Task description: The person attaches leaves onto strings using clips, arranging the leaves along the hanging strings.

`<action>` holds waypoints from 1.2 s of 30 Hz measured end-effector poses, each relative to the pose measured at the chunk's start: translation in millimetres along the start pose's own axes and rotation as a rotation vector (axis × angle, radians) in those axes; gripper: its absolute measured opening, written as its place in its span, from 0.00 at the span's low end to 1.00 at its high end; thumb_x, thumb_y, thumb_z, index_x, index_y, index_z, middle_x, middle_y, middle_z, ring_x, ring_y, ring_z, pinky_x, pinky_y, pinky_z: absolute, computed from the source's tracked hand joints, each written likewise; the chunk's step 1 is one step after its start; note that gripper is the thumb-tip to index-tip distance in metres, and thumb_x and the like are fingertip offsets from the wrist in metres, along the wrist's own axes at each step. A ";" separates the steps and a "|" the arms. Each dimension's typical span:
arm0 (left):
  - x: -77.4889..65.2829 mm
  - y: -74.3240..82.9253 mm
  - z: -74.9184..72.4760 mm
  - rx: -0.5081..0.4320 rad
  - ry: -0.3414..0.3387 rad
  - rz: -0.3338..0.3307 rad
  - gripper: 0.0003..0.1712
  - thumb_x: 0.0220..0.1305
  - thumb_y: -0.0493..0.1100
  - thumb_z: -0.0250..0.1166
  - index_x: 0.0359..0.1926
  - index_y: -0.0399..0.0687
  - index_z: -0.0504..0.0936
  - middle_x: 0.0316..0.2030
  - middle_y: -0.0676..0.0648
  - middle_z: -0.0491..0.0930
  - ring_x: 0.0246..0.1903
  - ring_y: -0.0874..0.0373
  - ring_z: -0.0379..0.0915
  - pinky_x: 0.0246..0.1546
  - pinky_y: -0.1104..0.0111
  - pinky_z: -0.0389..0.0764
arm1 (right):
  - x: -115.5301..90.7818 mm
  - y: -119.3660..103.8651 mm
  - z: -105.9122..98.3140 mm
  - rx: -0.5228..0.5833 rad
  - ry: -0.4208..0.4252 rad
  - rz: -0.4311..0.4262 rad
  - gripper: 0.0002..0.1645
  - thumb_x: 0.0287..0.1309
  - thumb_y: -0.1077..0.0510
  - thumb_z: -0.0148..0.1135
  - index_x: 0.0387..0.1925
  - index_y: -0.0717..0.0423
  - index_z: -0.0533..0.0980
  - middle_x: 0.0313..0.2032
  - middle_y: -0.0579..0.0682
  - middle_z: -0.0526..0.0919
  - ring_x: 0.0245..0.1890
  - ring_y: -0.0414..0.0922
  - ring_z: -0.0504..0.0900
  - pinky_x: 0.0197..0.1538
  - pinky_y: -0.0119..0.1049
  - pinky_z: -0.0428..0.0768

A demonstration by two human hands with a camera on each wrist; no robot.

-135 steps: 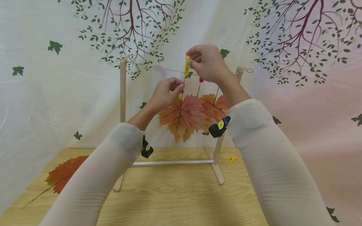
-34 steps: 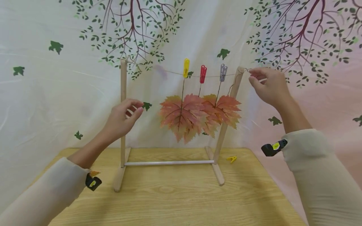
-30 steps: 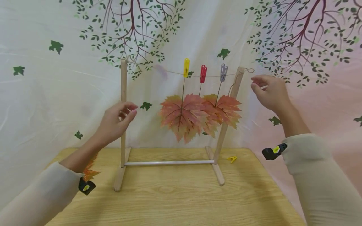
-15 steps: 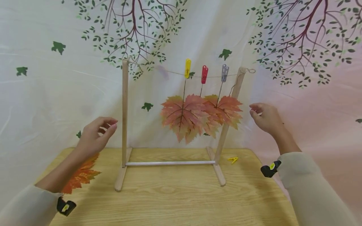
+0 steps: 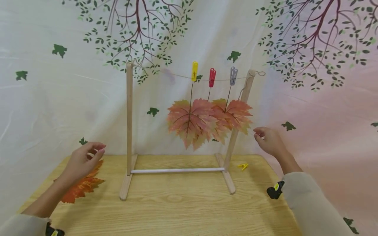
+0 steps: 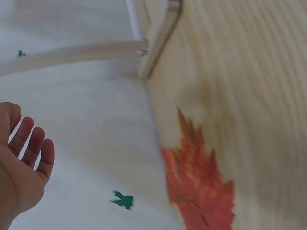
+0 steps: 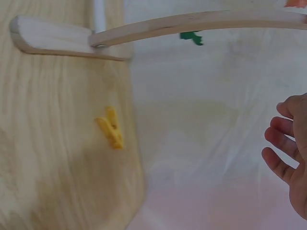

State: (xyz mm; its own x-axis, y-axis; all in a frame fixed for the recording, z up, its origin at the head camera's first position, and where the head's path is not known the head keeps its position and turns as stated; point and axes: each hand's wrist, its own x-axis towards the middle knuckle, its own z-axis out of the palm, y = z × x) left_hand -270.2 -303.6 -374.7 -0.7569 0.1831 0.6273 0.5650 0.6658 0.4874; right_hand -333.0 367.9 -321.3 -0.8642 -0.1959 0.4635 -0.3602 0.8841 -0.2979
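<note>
My left hand [image 5: 82, 162], empty with loosely bent fingers, hovers above an orange-red artificial maple leaf [image 5: 84, 186] lying on the table's left side. In the left wrist view the leaf [image 6: 201, 187] lies off to the right of the hand [image 6: 24, 163]. My right hand [image 5: 270, 141] is also empty, in the air right of the stand. Below and left of it a yellow clothespin [image 5: 243, 167] rests on the table. From the string [image 5: 180, 76], yellow [image 5: 194, 71], red [image 5: 212, 77] and grey clothespins [image 5: 233, 76] hold leaves [image 5: 190, 121] by their stems; the leaves overlap.
A wooden stand has a left post [image 5: 129, 118], a right post [image 5: 236, 131] and a white crossbar [image 5: 177, 170] low between them. Its feet stand on the wood-grain table [image 5: 177, 209]. Behind hangs a pale cloth [image 5: 97, 98] printed with branches and green leaves.
The yellow clothespin and its leaf have been let go and hang on the string. The right hand touched the string's right end loop, then lowered. The left hand moved down and left toward the table leaf.
</note>
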 end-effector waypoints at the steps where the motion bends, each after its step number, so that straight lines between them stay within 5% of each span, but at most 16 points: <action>1: -3.8 -5.1 -0.5 0.005 -0.006 -0.001 0.11 0.76 0.37 0.60 0.54 0.38 0.81 0.43 0.42 0.82 0.39 0.74 0.71 0.35 0.81 0.73 | -2.5 2.2 4.8 0.003 -0.003 -0.004 0.19 0.72 0.63 0.56 0.56 0.73 0.77 0.43 0.67 0.85 0.44 0.63 0.83 0.47 0.62 0.80; 9: -33.6 -48.7 -19.8 0.096 -0.119 -0.110 0.13 0.77 0.43 0.60 0.54 0.41 0.82 0.45 0.40 0.83 0.37 0.75 0.74 0.31 0.73 0.79 | -24.4 16.3 43.2 -0.018 -0.107 0.010 0.17 0.70 0.63 0.59 0.54 0.72 0.79 0.42 0.63 0.86 0.43 0.60 0.84 0.47 0.59 0.82; 19: -72.4 -96.7 -50.7 0.187 -0.259 -0.209 0.13 0.73 0.43 0.65 0.49 0.38 0.84 0.39 0.44 0.85 0.32 0.77 0.73 0.29 0.69 0.78 | -44.7 29.2 81.9 -0.096 -0.207 -0.114 0.15 0.64 0.66 0.64 0.50 0.71 0.81 0.47 0.66 0.85 0.44 0.61 0.85 0.48 0.58 0.82; 26: -90.1 -124.8 -58.5 0.226 -0.365 -0.180 0.03 0.67 0.35 0.69 0.40 0.40 0.85 0.32 0.54 0.83 0.29 0.75 0.72 0.28 0.70 0.79 | -52.2 21.2 98.6 -0.201 -0.255 -0.177 0.18 0.61 0.64 0.69 0.52 0.68 0.80 0.48 0.63 0.84 0.48 0.61 0.84 0.51 0.56 0.81; 31: -103.3 -142.9 -63.4 0.190 -0.415 -0.127 0.05 0.61 0.32 0.72 0.35 0.44 0.84 0.29 0.66 0.79 0.28 0.76 0.71 0.26 0.71 0.79 | -56.6 11.4 107.2 -0.189 -0.343 -0.159 0.21 0.63 0.64 0.66 0.56 0.69 0.77 0.51 0.65 0.81 0.49 0.63 0.81 0.50 0.59 0.80; 36: -105.9 -150.0 -66.4 0.188 -0.536 -0.206 0.03 0.65 0.37 0.70 0.39 0.43 0.84 0.31 0.64 0.80 0.30 0.76 0.72 0.29 0.71 0.80 | -61.8 9.8 110.6 -0.199 -0.349 -0.141 0.21 0.66 0.62 0.65 0.57 0.67 0.77 0.53 0.65 0.81 0.48 0.63 0.82 0.49 0.60 0.81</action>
State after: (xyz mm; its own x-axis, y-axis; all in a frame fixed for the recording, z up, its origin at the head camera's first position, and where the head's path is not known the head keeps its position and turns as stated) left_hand -253.0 -470.9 -473.9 -0.9323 0.3432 0.1140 0.3582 0.8337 0.4202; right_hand -322.0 341.8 -445.2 -0.8906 -0.4226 0.1680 -0.4382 0.8962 -0.0689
